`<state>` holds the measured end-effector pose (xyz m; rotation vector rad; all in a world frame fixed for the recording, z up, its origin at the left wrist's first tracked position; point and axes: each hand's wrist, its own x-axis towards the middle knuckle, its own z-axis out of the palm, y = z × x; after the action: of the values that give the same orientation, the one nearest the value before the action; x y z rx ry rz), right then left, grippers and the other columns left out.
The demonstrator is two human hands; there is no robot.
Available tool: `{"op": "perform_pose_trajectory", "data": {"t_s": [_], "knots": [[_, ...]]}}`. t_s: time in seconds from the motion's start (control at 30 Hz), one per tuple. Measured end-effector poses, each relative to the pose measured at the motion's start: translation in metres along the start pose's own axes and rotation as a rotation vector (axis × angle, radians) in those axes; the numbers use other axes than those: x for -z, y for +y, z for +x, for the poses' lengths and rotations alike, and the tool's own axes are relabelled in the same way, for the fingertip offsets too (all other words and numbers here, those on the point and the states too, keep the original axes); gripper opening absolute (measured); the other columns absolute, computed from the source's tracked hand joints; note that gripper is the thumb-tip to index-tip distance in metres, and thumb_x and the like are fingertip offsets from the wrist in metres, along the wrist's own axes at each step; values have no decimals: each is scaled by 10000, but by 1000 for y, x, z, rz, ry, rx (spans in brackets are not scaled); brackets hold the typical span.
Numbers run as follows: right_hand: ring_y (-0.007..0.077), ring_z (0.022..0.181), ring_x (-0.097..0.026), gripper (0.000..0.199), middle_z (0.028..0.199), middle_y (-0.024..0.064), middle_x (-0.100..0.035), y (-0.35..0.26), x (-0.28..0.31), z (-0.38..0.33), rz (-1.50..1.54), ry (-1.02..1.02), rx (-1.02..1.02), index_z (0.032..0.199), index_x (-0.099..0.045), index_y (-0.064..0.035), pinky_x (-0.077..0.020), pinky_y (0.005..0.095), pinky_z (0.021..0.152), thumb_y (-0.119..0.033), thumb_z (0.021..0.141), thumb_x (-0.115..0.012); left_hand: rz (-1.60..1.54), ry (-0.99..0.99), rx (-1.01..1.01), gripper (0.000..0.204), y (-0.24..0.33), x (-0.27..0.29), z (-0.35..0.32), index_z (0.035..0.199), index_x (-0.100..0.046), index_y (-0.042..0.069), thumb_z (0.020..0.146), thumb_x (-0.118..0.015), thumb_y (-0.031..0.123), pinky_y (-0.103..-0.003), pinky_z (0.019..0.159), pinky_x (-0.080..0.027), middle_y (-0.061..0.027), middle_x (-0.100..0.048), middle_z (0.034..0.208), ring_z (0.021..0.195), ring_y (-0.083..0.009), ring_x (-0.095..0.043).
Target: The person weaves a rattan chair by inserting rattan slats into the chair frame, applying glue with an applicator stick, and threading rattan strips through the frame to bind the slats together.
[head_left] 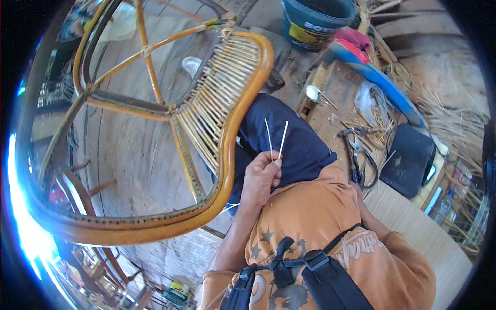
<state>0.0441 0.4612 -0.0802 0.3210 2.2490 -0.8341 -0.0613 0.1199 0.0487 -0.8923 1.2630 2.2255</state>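
My left hand (262, 178) is closed in a pinch, thumb against fingers, on thin pale cane strips (283, 139) whose two ends stick up apart in a narrow V. It is in front of my dark-trousered leg, just right of a curved rattan chair frame (227, 170). Closely set rattan rods (206, 111) fill one section of that frame. My right arm (373, 219) reaches down at my side; the hand (356, 188) is mostly hidden, close to the dark handles of pliers (368, 170). Its fingers do not show.
A hammer (351, 133) lies among cane scraps on the wooden board right of my leg. Beyond are a blue-edged board (382, 72), a plastic bag (371, 103), a black flat case (408, 160) and a dark bucket (316, 23). Loose fibres (449, 116) lie far right.
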Motion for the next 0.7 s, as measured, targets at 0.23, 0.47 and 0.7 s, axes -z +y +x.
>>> {"op": "perform_pose_trajectory", "data": {"t_s": [0.23,0.47,0.7], "knots": [[335,931,-564,398,1021,202,-586,37,9,-9,-330,55,-29,1119,-531,-27,-432,373,791,-270,804,-511,7,45,-105,77,-1,9,2,886,-533,50,820,-571,58,-171,456,-379,25,-487,673,539,-43,-461],[311,921,-567,383,1044,175,-584,32,34,41,-532,106,218,1135,-526,-27,-435,363,787,-244,821,-502,208,-22,-105,93,-7,18,8,828,-551,91,829,-574,181,-172,429,-347,53,-455,598,492,-29,-419],[288,911,-571,369,1067,149,-581,-8,57,130,-617,255,526,1152,-521,-27,-438,353,783,-219,838,-493,192,-96,-116,125,-17,21,0,828,-547,82,829,-568,205,-177,413,-308,52,-437,586,479,-30,-382]]}}
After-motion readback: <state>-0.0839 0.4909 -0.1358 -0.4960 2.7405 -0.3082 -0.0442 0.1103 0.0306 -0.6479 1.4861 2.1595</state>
